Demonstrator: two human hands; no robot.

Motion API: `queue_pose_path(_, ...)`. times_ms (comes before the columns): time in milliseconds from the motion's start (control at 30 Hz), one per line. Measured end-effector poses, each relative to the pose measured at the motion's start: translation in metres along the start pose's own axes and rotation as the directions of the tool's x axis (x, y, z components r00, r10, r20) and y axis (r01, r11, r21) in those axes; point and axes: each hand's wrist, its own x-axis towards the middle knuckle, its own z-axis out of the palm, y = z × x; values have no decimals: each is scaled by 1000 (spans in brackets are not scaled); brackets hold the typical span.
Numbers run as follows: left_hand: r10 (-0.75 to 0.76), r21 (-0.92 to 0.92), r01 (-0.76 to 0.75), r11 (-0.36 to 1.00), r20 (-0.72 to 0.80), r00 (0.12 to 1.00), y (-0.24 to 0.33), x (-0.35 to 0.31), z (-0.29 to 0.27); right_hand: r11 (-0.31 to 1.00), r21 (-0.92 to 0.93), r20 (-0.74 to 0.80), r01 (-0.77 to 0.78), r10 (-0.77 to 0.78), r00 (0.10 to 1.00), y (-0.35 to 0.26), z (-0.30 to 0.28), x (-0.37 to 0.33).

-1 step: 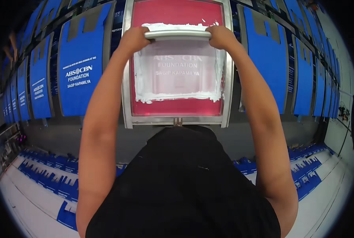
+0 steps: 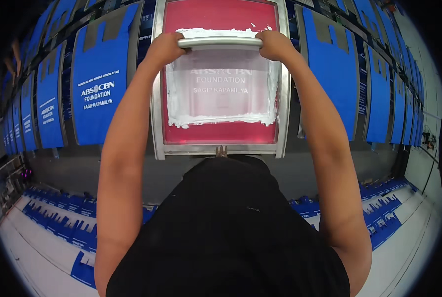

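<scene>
A pale squeegee (image 2: 220,42) lies level across the far part of a screen-printing frame (image 2: 157,123). My left hand (image 2: 164,50) is closed around its left end, and my right hand (image 2: 278,46) grips the right end. Red film (image 2: 221,135) borders the frame's see-through mesh window (image 2: 221,104). Thick white ink (image 2: 181,120) rings that window, with a ridge just beyond the squeegee. White lettering shows through the mesh. Both my arms reach forward, nearly straight.
Blue bags (image 2: 99,64) lie on boards along the left, and more blue bags (image 2: 329,74) line the right. A metal bracket (image 2: 221,151) sits at the frame's near edge. Behind me, several blue bags (image 2: 57,222) cover parts of the pale floor. Someone else's arm (image 2: 16,57) shows far left.
</scene>
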Motion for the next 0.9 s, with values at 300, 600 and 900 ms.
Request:
queue_pose_path(300,118,-77,-125,989,-80,990,42,-195,49,995,34,-62,98,-96,993,-49,71,-194)
queue_pose_path(600,42,-87,-39,995,29,999,43,-206,67,992,95,-57,83,-78,995,-52,84,-198)
queue_pose_path(900,35,63,-26,998,-142,989,4,-47,47,994,-112,-219,14,-39,975,-7,68,-45)
